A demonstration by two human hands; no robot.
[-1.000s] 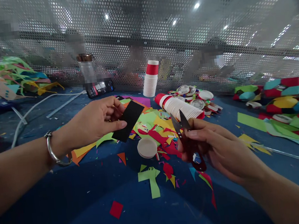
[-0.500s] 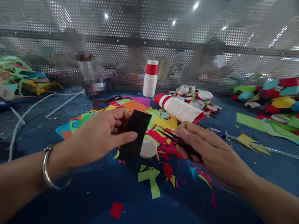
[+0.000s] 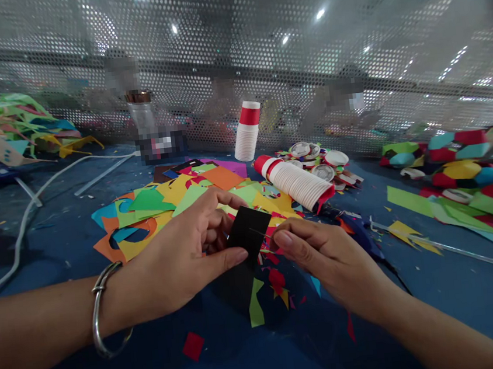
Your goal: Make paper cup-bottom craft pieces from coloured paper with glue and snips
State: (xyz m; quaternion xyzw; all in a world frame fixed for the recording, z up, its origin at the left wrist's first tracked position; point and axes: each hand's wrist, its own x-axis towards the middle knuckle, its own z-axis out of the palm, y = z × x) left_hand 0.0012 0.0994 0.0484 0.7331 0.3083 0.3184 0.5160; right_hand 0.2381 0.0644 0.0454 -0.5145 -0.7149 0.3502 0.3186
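Observation:
My left hand [image 3: 192, 252] pinches a piece of black paper [image 3: 245, 237] between thumb and fingers, held up above the table. My right hand [image 3: 324, 252] is closed around a small pair of scissors. Only a thin blade [image 3: 258, 232] of them shows, lying across the right part of the black paper; the handles are hidden in my fingers. Below the paper are a green paper strip [image 3: 255, 304] and a red paper square [image 3: 193, 346]. Red scraps [image 3: 277, 278] lie beneath my right fingertips.
Coloured paper sheets [image 3: 151, 200] are heaped behind my left hand. One stack of paper cups [image 3: 247, 131] stands upright; another cup stack [image 3: 299, 182] lies on its side before cut cup bottoms [image 3: 324, 171]. A perforated metal screen [image 3: 197, 54] rises behind.
My left hand has shifted right and down with the black paper. My right hand has moved left, so the scissors now meet the paper. The paper covers the white disc seen before.

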